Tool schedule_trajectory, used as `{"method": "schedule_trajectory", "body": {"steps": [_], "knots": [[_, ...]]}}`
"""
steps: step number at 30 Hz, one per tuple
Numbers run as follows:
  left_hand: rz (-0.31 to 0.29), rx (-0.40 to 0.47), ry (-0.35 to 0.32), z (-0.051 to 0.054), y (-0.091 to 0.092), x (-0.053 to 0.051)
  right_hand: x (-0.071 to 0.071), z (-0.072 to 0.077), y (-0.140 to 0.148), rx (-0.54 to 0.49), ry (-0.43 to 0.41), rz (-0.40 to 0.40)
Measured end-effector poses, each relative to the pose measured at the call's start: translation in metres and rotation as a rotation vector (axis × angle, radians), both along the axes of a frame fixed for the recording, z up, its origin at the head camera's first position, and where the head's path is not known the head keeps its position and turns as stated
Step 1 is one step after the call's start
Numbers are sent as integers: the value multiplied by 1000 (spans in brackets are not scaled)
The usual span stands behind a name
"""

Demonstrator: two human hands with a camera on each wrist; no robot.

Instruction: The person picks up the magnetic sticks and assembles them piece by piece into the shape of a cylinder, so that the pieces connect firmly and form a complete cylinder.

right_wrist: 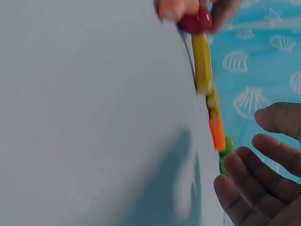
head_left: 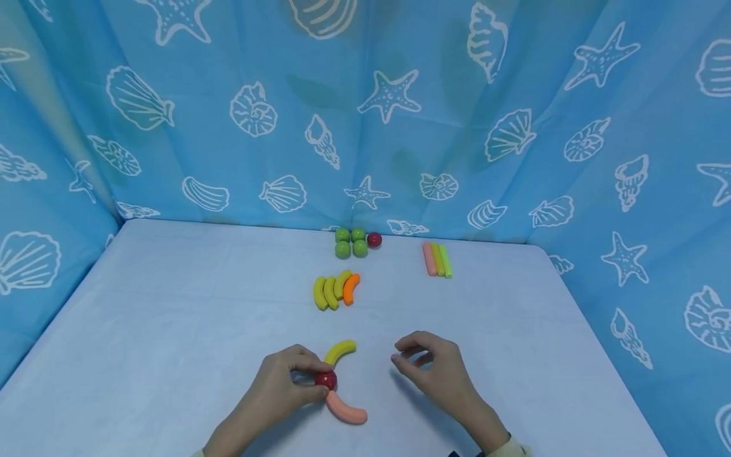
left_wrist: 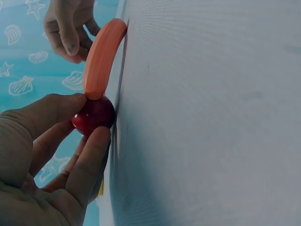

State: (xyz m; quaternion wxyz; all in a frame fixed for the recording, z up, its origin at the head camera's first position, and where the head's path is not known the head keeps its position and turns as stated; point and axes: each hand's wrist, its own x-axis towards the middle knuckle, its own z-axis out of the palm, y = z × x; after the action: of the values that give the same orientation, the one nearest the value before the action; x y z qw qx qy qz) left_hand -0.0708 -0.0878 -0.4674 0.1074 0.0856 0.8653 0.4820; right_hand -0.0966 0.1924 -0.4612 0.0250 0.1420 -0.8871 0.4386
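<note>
The left hand pinches a dark red ball between thumb and fingers on the white table. Above the ball, a yellow curved piece reaches up and right; below it, a pink curved piece runs down and right. In the left wrist view the pink piece touches the ball. To the right, the right hand hovers over the table with relaxed, slightly bent fingers, holding nothing. The right wrist view shows that hand apart from every piece.
Farther back lie several yellow curved pieces with an orange one beside them. Behind these are several green balls and a red ball. Pink, yellow and green sticks lie back right. A blue curtain surrounds the table.
</note>
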Motion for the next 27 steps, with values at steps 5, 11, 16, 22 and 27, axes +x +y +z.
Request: {"method": "schedule_trajectory", "body": {"steps": [5,11,16,22,27], "knots": [[-10,2,13,-2,-1,0,-15,-5,11,4,38,-54],[-16,4,15,-1,-2,0,-30,-7,17,21,72,-112],[-14,-1,9,-1,-2,0,-38,-5,19,39,84,-129],[-17,-1,-8,0,-2,1,-51,-3,22,35,76,-132],[-17,9,-2,0,-2,1,-66,-1,22,42,62,-159]]}}
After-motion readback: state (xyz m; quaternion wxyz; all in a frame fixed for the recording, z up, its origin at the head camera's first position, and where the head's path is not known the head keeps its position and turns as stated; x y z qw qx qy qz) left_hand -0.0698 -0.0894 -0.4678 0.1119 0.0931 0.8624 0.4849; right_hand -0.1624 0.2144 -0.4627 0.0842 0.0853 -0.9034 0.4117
